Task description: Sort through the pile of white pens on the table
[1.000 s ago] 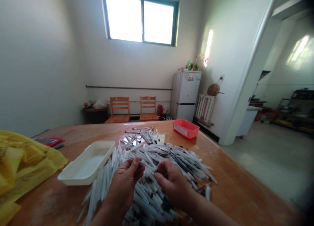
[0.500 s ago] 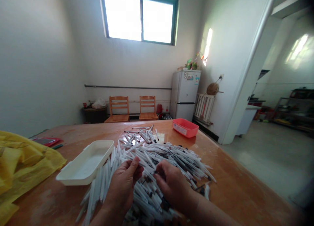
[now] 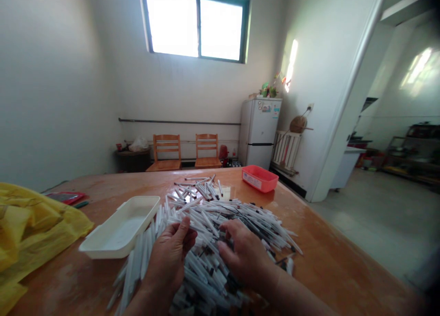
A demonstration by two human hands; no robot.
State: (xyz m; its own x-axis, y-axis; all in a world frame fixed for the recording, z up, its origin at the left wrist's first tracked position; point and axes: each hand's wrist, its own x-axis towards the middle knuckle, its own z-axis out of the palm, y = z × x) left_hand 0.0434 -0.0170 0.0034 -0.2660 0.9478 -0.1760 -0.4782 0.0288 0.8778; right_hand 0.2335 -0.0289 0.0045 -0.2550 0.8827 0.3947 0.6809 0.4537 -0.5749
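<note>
A large heap of white pen barrels, some with dark tips or caps, covers the middle of the table. Over its left part is my left hand, thumb pressed to the curled fingers; whatever is pinched there is too small to make out. My right hand hovers over the heap's right-centre, thumb and forefinger apart with no object visible between them. Dark pens or refills lie among the white ones beyond it. Part of the pile is hidden beneath both hands.
A cream plastic tray stands left of the heap, and a red plastic basket at the far right of the table. Yellow plastic sheeting drapes the left edge, near a red flat object. Wooden chairs and a fridge are behind.
My right hand's thumb and forefinger have parted from a near pinch. My left hand has shifted slightly left, its fingers still closed. The trays have not moved.
</note>
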